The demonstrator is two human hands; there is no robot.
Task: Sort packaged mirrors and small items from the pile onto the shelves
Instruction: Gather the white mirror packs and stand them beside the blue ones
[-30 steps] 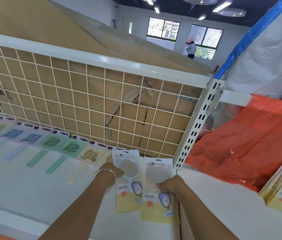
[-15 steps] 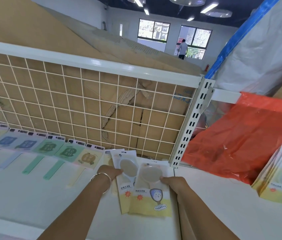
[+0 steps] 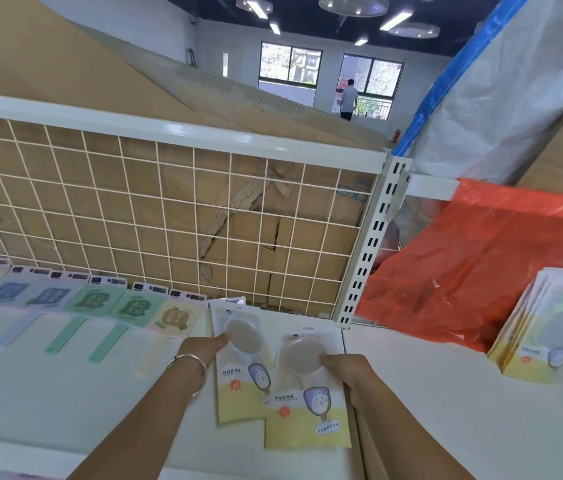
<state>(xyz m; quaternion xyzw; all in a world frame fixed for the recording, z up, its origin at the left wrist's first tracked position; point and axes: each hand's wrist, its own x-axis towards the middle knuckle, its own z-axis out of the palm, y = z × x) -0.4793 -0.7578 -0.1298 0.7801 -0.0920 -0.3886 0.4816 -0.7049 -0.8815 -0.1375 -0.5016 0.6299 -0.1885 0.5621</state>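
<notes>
Fingers of the left hand (image 3: 205,346) pinch the left edge of one mirror pack (image 3: 238,375). Those of the right hand (image 3: 347,370) seem to grip a second mirror pack (image 3: 307,420) (thumb on top). Both packs lie on the shelf (image 3: 65,393), edges touching between the fingers.

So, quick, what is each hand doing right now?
Left hand: holding the left mirror pack by its edge.
Right hand: holding the right mirror pack by its edge.
</notes>
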